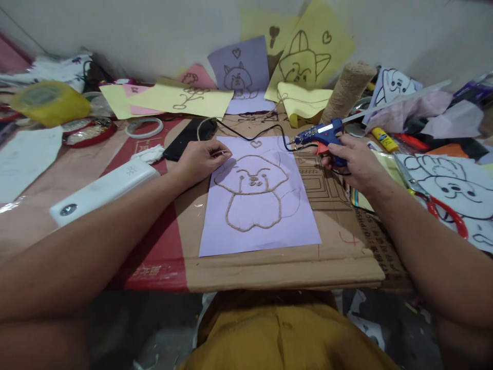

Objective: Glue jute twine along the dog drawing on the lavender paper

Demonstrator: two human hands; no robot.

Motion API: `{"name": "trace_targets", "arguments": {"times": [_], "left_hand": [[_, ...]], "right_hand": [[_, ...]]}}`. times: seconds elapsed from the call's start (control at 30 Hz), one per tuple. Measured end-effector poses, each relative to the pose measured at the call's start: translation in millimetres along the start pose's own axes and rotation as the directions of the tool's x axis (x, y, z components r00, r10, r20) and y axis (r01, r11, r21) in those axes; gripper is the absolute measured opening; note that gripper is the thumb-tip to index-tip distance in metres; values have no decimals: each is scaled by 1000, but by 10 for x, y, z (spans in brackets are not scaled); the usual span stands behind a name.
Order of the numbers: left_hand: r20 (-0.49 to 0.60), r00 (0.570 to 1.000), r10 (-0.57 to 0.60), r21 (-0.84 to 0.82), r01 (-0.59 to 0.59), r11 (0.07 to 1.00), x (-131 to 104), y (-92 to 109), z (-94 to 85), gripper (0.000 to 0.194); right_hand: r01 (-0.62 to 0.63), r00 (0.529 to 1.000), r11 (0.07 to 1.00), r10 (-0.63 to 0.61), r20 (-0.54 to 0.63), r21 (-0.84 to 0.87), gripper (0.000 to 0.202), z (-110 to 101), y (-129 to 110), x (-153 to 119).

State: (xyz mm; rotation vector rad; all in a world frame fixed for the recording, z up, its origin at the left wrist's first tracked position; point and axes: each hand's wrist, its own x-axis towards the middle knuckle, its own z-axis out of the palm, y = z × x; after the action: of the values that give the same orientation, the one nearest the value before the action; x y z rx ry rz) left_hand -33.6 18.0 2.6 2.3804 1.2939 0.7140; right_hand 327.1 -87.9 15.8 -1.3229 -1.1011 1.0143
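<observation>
My right hand (356, 164) is wrapped round a blue hot glue gun (321, 132), with its nozzle pointing left over the upper right of a purple sheet of paper (258, 246). A white glue stick (396, 102) juts from the gun's back. My left hand (202, 162) is pinched at the sheet's upper left edge; a piece of jute twine (199, 128) loops up behind it, its end between the fingertips. Twine lines form an animal figure (252, 211) on the sheet, with a small heart above. Its ears and tail show as thin pencil lines.
A flattened cardboard box (285, 267) lies under the sheet. On the left are a white power bank (103, 192), a black phone (190, 137) and tape rolls (144, 127). At right stand a twine cone (348, 92) and red-handled scissors (449, 213). Finished drawings (244, 77) lean on the wall.
</observation>
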Motion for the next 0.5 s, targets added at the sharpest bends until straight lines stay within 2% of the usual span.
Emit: {"name": "trace_targets", "arguments": {"times": [0.13, 0.3, 0.5], "left_hand": [[2, 1000, 22, 13, -22, 1000, 5, -31, 18, 27], [20, 999, 38, 16, -38, 999, 9, -43, 22, 25], [19, 998, 55, -1, -55, 998, 12, -64, 36, 23]], "right_hand": [[-20, 1000, 1000, 20, 23, -3, 12, -4, -14, -1], [-16, 1000, 1000, 16, -6, -19, 10, -5, -20, -5], [-16, 1000, 1000, 16, -25, -24, 18, -19, 10, 2]]}}
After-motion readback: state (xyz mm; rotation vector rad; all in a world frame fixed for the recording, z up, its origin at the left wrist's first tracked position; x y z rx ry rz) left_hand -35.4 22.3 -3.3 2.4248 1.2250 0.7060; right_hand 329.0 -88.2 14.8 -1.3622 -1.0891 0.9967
